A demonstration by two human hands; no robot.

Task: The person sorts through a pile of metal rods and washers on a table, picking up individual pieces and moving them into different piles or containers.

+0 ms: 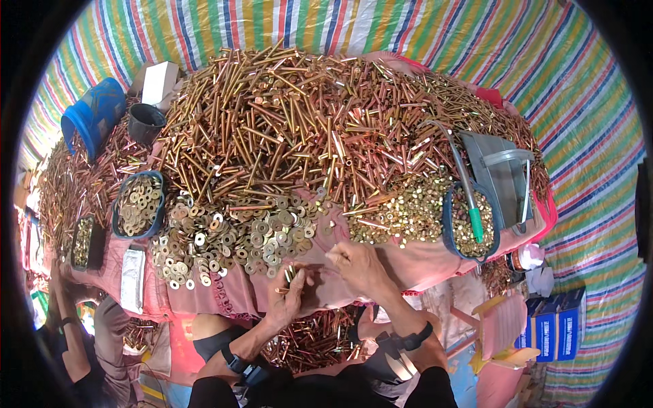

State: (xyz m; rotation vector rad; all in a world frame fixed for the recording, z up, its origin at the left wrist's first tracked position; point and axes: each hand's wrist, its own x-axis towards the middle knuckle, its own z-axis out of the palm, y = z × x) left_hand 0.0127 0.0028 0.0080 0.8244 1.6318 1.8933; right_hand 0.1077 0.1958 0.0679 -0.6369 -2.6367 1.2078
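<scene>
Brass bolts [289, 274] are being gathered in the curled left hand [286, 299] while the right hand [357, 265], apparently pinching a nut, is needing to thread it on.

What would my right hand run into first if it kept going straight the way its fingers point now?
The right hand points up and left across the pink cloth. First in that line is probably the spread of flat brass washers, with the big heap of long brass bolts behind. Depth is hard to judge here.
</scene>
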